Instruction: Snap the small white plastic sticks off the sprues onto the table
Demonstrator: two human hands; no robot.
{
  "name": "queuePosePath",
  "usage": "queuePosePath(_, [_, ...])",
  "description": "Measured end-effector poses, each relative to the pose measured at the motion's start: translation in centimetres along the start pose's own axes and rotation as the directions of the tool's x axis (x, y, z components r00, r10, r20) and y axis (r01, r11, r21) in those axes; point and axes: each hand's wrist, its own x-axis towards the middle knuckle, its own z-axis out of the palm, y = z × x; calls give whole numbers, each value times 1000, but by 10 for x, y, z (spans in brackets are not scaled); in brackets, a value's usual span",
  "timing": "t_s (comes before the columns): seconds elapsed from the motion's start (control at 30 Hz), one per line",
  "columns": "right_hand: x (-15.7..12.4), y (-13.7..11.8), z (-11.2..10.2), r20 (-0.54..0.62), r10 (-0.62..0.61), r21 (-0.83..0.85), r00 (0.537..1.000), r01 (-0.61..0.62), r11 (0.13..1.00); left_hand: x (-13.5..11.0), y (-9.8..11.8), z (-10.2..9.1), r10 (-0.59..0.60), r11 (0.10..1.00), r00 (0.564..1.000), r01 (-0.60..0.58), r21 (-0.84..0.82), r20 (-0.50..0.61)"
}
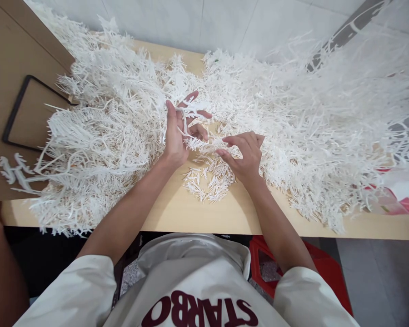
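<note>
So the whole table (pixel 177 211) is pale wood, smooth, and pretty much buried in white plastic. It's all thin branchy stuff, stiff stems with rows of tiny needle-like prongs, kind of like bleached coral or fake pine. There's a left heap (pixel 102 122) with longer, curvier stems and a right heap (pixel 310 131) that looks finer and more bristly.

The person sits in the gap between them. Their left hand (pixel 176 136) is raised with the thumb straight up and the fingers loosely fanned, curled round a sprig (pixel 199 143) that runs across to the other side. The right hand (pixel 247 156) has thumb and forefinger pinched on the prongy end of that same sprig, other fingers tucked in. The sprig sits just above the bare strip of table, mid-frame.

Right under the hands there's a small scatter of loose bits (pixel 207 180), short comb-shaped pieces lying flat.

On the far left a thin black frame (pixel 16 113) with rounded corners lies on a brown panel. A glossy red bin (pixel 327 268) sits under the table edge.
</note>
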Motion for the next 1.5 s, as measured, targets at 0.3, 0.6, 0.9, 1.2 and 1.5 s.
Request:
queuePosePath(0.3, [-2,-4,2,92,-77,44,993,73,996,-4,4,2,-65,998,998,65,3,21])
queuePosePath(0.6, [1,-6,-1,160,-174,237,972,133,962,-3,2,1,-124,969,990,136,-208,69])
queuePosePath(0.9, [2,-9,-4,246,-211,234,946,153,960,-3,4,-5,-154,924,988,150,-352,17])
queuePosePath(1.2, [1,-17,-4,215,-329,377,919,233,896,4,-4,-9,-202,892,978,161,-423,-52])
queuePosePath(1.5, [0,-16,-5,250,-303,315,920,219,923,7,5,-20,-189,835,978,111,-539,-91])
